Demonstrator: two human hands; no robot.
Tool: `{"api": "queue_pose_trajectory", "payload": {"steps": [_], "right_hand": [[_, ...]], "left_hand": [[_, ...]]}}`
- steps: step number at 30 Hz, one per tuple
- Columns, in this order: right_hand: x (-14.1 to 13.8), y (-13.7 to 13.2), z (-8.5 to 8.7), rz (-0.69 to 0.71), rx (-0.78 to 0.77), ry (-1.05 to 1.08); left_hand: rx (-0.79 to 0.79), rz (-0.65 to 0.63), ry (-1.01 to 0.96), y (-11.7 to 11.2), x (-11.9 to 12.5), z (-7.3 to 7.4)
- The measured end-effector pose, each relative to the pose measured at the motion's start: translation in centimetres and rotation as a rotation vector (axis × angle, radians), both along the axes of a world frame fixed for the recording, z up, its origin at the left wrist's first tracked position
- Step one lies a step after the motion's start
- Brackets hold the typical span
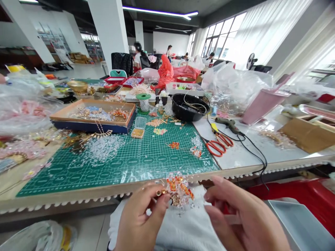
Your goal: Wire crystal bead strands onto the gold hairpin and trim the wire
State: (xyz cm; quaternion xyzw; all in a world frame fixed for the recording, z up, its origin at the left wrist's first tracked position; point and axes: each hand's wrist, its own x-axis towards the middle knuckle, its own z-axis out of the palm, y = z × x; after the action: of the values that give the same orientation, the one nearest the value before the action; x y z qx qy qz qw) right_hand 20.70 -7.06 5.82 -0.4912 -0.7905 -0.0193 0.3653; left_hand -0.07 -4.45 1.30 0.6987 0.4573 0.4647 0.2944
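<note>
Just in front of the table edge, my left hand (145, 214) pinches a beaded ornament (180, 190) between thumb and index finger. Orange, clear and pale pink beads cluster on it, and small gold ring-like parts show at my fingertips. To its right is my right hand (235, 212), fingers loosely curled and thumb apart from the index finger. I see nothing between them, though the inner fingers are partly hidden. Beyond the hands lies a green cutting mat (146, 153) with a pile of clear beads (102, 148) and small orange bead clusters (174, 145).
A shallow box (91, 127) of beadwork stands at the left, beside a small plastic bead case (138, 132). Further back is a black bowl (187, 113). Red-handled scissors (216, 148), a glue gun (227, 123) with a trailing cord, and a pink cup (261, 104) occupy the right.
</note>
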Motion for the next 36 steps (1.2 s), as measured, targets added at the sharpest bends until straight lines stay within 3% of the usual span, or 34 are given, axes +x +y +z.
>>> {"api": "queue_pose_trajectory", "payload": {"steps": [5,9,11,14,19,21,23,29,36], "right_hand": [[3.8,2.0,0.5,-0.14,0.104,-0.049],[6.7,5.7,0.3,-0.279,-0.155,0.125],[7.6,8.0,0.0,-0.099,-0.464,0.24],[7.2,10.5,-0.7,0.207,-0.722,0.37],[3.4,10.1,-0.2,0.727,-0.952,0.413],[2.1,9.2,0.0,0.915,-0.992,0.42],[1.4,8.4,0.0,1.009,-0.995,0.464],[1.1,6.0,-1.5,0.936,-0.913,0.693],[0.1,2.7,-3.8,0.763,-0.841,0.972]], "left_hand": [[-0.093,-0.04,-0.152,0.9,0.2,0.4],[-0.106,-0.1,-0.18,1.1,1.1,1.3],[-0.074,-0.177,-0.185,1.0,1.3,1.3],[0.021,-0.312,-0.199,0.6,1.5,1.1],[0.045,-0.409,-0.204,-0.1,1.7,1.0],[-0.043,-0.444,-0.239,-0.3,1.7,1.1],[-0.198,-0.505,-0.322,-0.5,1.7,1.3],[-0.686,-0.572,-0.61,-1.2,1.8,1.1],[-0.908,-0.481,-0.868,-1.6,2.4,0.7]]}}
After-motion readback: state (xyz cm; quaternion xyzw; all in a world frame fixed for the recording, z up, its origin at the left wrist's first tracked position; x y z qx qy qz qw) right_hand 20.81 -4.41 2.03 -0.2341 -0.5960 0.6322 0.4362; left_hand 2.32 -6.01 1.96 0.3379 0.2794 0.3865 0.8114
